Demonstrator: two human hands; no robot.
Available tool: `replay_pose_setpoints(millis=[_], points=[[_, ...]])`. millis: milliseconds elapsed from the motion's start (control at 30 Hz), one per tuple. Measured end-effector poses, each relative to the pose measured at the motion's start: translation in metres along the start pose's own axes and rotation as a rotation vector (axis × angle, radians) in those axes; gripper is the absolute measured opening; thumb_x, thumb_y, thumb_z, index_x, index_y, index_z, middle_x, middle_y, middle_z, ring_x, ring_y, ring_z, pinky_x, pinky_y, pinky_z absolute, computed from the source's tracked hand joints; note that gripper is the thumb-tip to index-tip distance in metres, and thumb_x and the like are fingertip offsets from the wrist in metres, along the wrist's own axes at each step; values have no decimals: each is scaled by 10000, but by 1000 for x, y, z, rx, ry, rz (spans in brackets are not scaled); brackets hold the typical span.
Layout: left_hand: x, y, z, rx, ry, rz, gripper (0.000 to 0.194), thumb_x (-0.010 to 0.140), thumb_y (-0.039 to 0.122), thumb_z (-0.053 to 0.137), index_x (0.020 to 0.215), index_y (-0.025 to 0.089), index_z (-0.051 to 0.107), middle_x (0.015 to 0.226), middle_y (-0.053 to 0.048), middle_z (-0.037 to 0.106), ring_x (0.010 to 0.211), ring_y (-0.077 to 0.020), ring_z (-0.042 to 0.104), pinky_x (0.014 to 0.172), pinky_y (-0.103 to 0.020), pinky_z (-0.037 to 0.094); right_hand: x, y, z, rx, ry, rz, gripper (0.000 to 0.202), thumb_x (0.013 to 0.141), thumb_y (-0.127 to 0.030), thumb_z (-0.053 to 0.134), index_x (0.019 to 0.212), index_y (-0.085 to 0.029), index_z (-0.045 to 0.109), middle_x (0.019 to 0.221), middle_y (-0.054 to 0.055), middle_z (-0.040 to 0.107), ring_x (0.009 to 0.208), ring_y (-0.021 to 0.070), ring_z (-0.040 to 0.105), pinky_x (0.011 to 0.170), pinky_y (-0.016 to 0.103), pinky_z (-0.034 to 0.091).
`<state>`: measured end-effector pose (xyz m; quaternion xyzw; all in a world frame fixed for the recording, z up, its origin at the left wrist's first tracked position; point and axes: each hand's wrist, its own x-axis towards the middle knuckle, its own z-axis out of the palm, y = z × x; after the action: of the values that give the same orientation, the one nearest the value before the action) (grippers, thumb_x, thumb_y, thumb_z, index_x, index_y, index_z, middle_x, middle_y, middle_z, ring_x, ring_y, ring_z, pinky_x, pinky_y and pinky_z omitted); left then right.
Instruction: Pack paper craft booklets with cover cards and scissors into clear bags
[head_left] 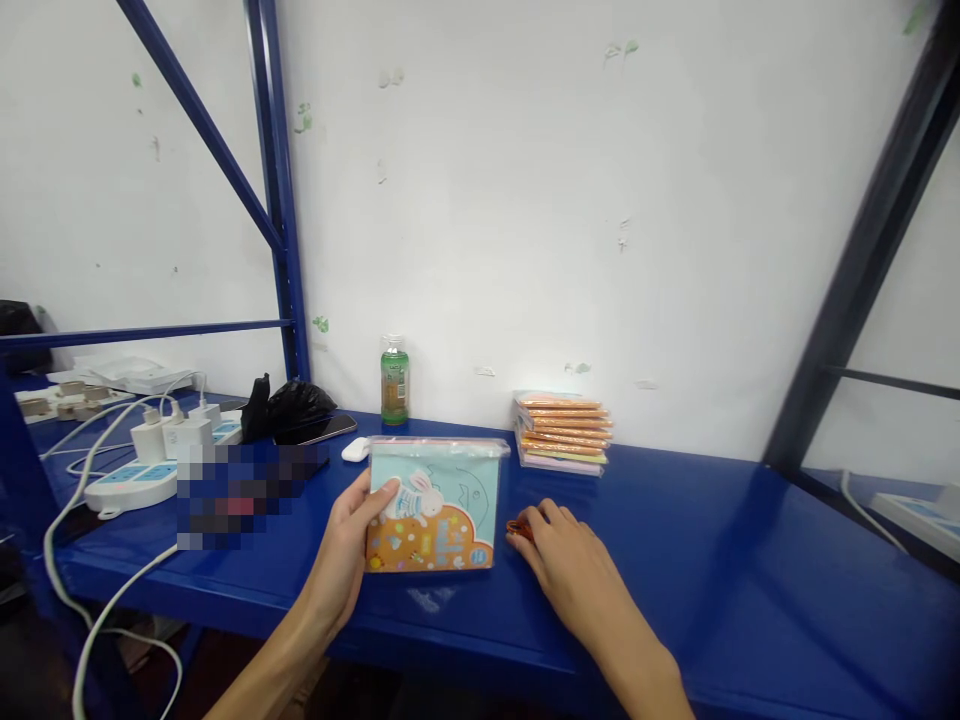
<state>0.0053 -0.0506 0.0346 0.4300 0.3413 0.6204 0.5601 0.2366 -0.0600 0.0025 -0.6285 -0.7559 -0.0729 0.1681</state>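
1 rabbit-print packet [442, 535]: lower centre of frame, gripped at 1 side by left hand [341, 555]; slick film could make it slip. 1 orange-brown item [517, 530]: right of packet, under right hand's [570, 565] curled fingers; might skid if pinched loosely. 1 uneven stack [566, 435]: behind; a bump might topple it.

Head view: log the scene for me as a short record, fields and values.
left hand: holds packet by its left edge
packet: clear sleeve, rabbit print facing the camera
right hand: fingers at a small orange thing; grip and identity unclear
table: blue
back, right of packet: stack of sleeved items
back, by wall: bottle, upright, left of stack
left of packet: white case, phone, black bag
far left: power strip with chargers plugged in
hidden: pixelated patch beside power strip
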Motion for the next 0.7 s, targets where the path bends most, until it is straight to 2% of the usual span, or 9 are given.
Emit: replay_pose_setpoints(millis=[100,233,300,400,533,600,700], points=[[0,-4,-1,56,-24,68,518,807,348,756,1273,171,617,1073,-64,788,1040,-295,713,840,-309,539,3,8,1,82,53,59,317,1048,-306,397,925,-196,668,935,91,692,790,257,703,623,318,437],[0,-4,-3,176,-28,184,519,841,438,721,1290,216,586,1103,-38,762,1038,-274,692,778,-276,528,7,13,-9,263,105,116,424,1060,-388,358,757,-216,599,720,38,692,686,214,698,615,289,417],[0,-4,-4,253,0,233,474,882,483,666,1271,223,591,1104,-30,750,1024,-255,682,763,-263,516,5,12,-20,455,144,156,499,1048,-500,333,702,-220,559,554,0,623,542,169,640,578,266,421],[0,-7,-7,355,28,279,430,920,515,600,1240,228,606,1110,-25,735,992,-233,673,749,-254,503,-1,4,-39,930,145,194,526,982,-640,383,761,-216,605,411,-42,516,382,133,504,444,233,393],[-3,-11,-6,388,-6,274,388,940,523,564,1179,221,617,1097,-29,730,967,-224,669,744,-262,505,-11,-13,-53,1367,37,136,523,923,-673,487,886,-181,660,410,-34,545,358,131,482,350,211,394],[-7,-11,-2,386,-32,261,375,943,524,558,1143,214,622,1092,-32,728,967,-225,666,740,-264,507,-15,-20,-56,1470,56,111,492,920,-642,530,882,-171,669,455,-14,596,373,120,501,357,202,415],[-15,-9,7,376,-79,220,370,943,527,553,1128,214,622,1102,-31,727,983,-228,664,781,-276,517,-20,-25,-59,1562,151,91,432,938,-575,562,912,-165,695,557,18,672,426,108,537,413,195,455]])
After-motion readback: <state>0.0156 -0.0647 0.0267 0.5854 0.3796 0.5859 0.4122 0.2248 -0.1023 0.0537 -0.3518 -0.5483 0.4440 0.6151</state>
